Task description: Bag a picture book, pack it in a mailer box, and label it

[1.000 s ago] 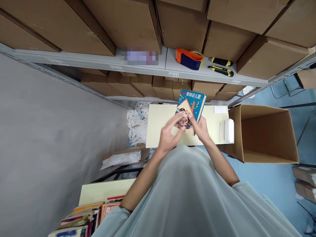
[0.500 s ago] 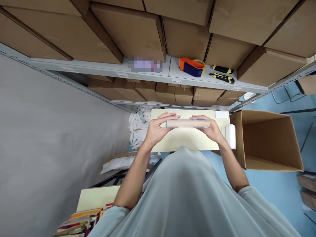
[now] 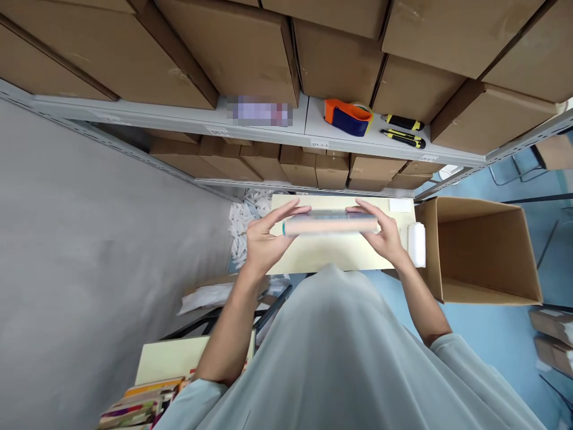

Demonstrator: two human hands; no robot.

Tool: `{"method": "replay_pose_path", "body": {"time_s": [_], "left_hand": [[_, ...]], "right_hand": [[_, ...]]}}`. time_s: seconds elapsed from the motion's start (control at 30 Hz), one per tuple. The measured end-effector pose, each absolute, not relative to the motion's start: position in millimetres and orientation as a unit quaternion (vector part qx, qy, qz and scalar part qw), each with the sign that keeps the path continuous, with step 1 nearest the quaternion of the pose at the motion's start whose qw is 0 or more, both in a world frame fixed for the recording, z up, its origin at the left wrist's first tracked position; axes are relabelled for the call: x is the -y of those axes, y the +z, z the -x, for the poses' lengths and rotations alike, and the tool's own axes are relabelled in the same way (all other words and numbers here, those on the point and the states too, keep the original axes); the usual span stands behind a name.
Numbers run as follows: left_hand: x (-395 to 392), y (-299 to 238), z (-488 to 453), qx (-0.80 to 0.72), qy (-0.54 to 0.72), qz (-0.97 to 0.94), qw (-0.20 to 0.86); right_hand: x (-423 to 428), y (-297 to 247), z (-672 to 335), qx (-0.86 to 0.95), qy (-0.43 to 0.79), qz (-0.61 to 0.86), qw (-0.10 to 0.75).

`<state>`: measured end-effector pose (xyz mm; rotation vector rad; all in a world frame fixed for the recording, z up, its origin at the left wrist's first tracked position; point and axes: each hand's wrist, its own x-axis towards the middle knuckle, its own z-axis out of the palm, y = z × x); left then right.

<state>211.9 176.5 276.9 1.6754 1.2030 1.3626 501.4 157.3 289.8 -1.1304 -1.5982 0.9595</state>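
Between my two hands is a thick book [image 3: 330, 225], held edge-on above the pale yellow table [image 3: 329, 257]. Its long side looks pale pink and is blurred; a teal strip shows at its left end. My left hand [image 3: 265, 240] grips that left end, thumb below and fingers above. At the opposite end, my right hand [image 3: 384, 237] pinches the book in the same way. The far face of the book is mostly hidden. On the table's right end lie a white roll [image 3: 416, 245] and a white slip of paper [image 3: 400, 205].
An open cardboard box [image 3: 486, 251] stands right of the table. Ahead, a grey shelf [image 3: 188, 122] carries cardboard boxes, an orange-and-blue tape dispenser [image 3: 348, 117] and box cutters [image 3: 403, 131]. White paper scraps [image 3: 244, 224] lie to the left; books [image 3: 143, 403] are stacked lower left.
The book has shifted slightly left and turned so more of its upper face shows. My left hand has moved left, and its fingers are spread wider around the end.
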Motion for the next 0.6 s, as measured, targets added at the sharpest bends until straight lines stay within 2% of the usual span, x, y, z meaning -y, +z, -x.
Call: {"method": "replay_pose_path", "body": {"time_s": [0.27, 0.4, 0.47, 0.6], "left_hand": [[-173, 266, -202, -0.478, 0.459, -0.637, 0.393], [-174, 266, -207, -0.473, 0.484, -0.606, 0.418], [-175, 266, -214, -0.49, 0.493, -0.579, 0.427], [-186, 271, -226, -0.551, 0.473, -0.543, 0.422]], "right_hand": [[-163, 280, -487, 0.549, 0.499, 0.508, 0.438], [-168, 281, -487, 0.509, 0.547, 0.524, 0.409], [-171, 275, -485, 0.459, 0.612, 0.521, 0.378], [-175, 247, -478, 0.337, 0.767, 0.48, 0.261]]}}
